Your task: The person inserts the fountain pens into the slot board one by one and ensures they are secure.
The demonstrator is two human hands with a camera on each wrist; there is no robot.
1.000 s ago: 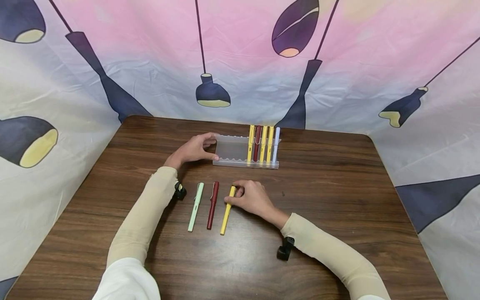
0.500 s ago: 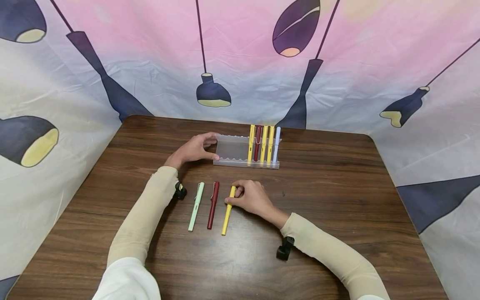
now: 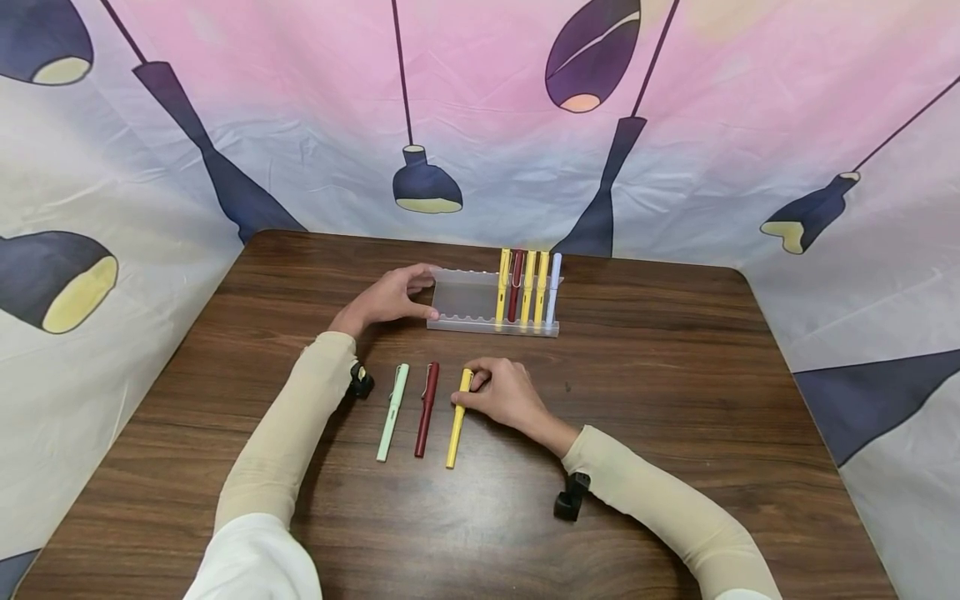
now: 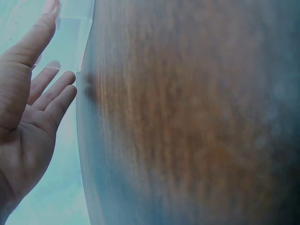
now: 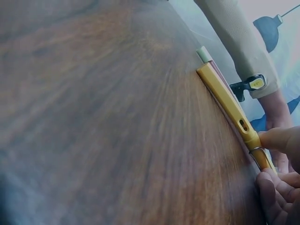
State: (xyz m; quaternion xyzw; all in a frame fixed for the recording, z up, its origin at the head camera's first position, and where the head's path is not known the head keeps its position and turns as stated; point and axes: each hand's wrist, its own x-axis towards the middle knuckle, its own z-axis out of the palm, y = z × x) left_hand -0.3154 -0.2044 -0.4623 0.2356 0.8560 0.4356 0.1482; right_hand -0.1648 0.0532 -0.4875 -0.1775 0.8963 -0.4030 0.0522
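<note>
A: What is the right hand [image 3: 504, 393] doing?

B: It pinches the yellow pen [image 3: 457, 433] near its clip end, thumb on one side and curled fingers on the other. The pen points its other end toward the person.

A: Is it off the table [image 3: 675, 350]?

B: Hard to say; the right wrist view is too blurred and slanted for me to tell whether the pinched end is raised.

A: And what lies next to it?

B: Just to its left, the dark red pen [image 3: 427, 410], then the light green pen [image 3: 392, 413] further left. Both lie on the wood, roughly parallel, apart from each other, clips at the far end.

A: Where is the left hand [image 3: 386, 296]?

B: At the left end of the clear rack [image 3: 463, 296], beyond the loose pens. Its thumb touches the front corner and its fingers reach to the back one, the two held wide apart. The left wrist view shows those fingers fairly straight.

A: What does the rack carry?

B: A row of five pens [image 3: 527, 287] toward its right end: yellow, dark red, yellow, yellow and pale blue, counted from the left. They lean back in the notches.

A: Behind all that?

B: A pastel cloth [image 3: 495, 83] printed with dark hanging lamps [image 3: 427, 183].
</note>
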